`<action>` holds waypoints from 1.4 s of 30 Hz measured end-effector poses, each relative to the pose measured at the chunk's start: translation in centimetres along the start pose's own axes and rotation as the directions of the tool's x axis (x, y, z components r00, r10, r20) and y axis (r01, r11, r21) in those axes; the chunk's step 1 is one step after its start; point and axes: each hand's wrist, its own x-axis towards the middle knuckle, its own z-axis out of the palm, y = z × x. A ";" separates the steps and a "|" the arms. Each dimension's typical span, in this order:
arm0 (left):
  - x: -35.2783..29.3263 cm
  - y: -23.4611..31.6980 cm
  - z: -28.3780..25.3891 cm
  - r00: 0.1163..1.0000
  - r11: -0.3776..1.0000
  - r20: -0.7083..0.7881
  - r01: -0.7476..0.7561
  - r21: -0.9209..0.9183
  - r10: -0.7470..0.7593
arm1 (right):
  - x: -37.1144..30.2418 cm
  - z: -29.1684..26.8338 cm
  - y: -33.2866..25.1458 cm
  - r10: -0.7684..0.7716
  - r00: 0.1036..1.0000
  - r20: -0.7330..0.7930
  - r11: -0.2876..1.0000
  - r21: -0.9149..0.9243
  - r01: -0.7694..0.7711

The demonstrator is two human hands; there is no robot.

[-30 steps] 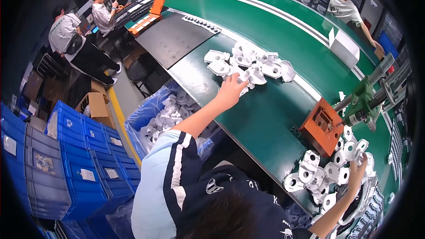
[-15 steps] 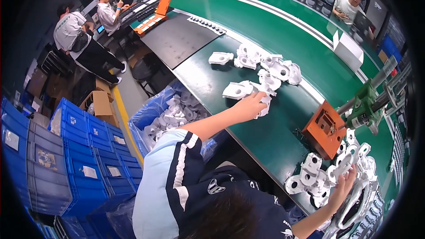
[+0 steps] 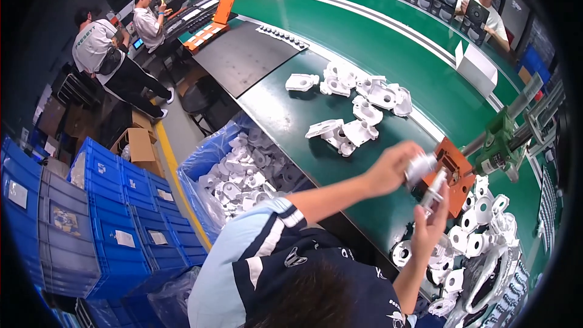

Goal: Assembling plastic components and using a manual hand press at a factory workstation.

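My left hand point(image 3: 398, 167) is closed on a white plastic housing point(image 3: 420, 169), a little blurred by motion. Just beside it, my right hand point(image 3: 431, 222) grips another white plastic part point(image 3: 435, 192), held tilted on edge. Both parts are in the air in front of the orange fixture block point(image 3: 466, 183), partly covering it. A green press head point(image 3: 495, 157) stands over the block's right side. White housings point(image 3: 483, 209) lie heaped to the right of my right hand, and a second group point(image 3: 382, 95) sits farther up the green table.
A lined blue bin point(image 3: 197, 167) full of white parts stands left of the table. Stacked blue crates point(image 3: 115, 225) fill the lower left. A white box point(image 3: 478, 73) and a black plate point(image 3: 243, 54) lie beyond. Other people are at the far left and upper right.
My left hand has left the middle group of housings and moved right, carrying one. My right hand has lifted a part from the right heap toward the fixture. The hands are now close together.
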 end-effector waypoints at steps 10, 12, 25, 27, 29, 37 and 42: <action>-2.1 1.0 3.4 0.982 0.973 -0.032 0.190 0.127 -0.188 | -1.3 -0.5 0.7 -0.093 0.996 0.009 0.966 -0.240 0.092; -2.5 0.7 3.4 0.975 0.971 -0.031 0.221 0.088 -0.220 | -1.1 -0.7 0.1 -0.186 0.981 0.061 0.901 -0.387 0.195; -3.8 0.5 3.7 0.979 0.977 0.048 0.196 0.084 -0.200 | -1.8 0.3 1.3 -0.021 1.000 -0.019 1.000 -0.013 0.021; -4.1 1.1 5.0 0.949 0.945 0.145 0.299 -0.132 -0.280 | -1.6 -0.8 0.2 0.048 0.998 -0.029 0.992 0.120 -0.045; -4.5 0.5 6.2 0.906 0.768 0.326 0.406 -0.495 -0.270 | -2.0 -2.8 0.7 0.092 0.994 -0.059 0.978 0.195 -0.079; -5.3 -0.9 6.4 0.936 0.942 0.110 0.333 0.041 -0.335 | -1.9 -4.6 0.9 0.084 0.990 0.113 0.995 -0.062 -0.078; 0.3 0.4 5.0 0.984 0.787 0.160 -0.037 0.615 -0.079 | -3.7 -12.6 0.2 0.074 0.980 -0.184 0.952 -0.280 -0.125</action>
